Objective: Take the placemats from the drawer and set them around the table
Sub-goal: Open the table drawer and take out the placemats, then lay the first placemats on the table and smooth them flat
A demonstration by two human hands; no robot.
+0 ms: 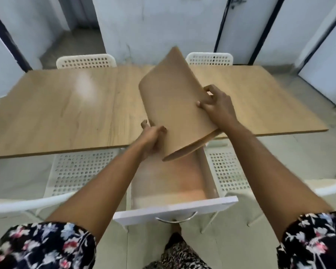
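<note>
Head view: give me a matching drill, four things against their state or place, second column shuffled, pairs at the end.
Things:
1. stack of tan flexible placemats
2. white drawer with a curved metal handle
3. light wooden tabletop
4. white perforated plastic chair

States or places:
A. pulled open below the hands, nothing visible inside
B. at the far edge of the table, only its backrest showing
C. curved, held in the air by the left hand and right hand
D. bare, no mat laid yet

Pairs: 1-C, 2-A, 3-D, 4-B
</note>
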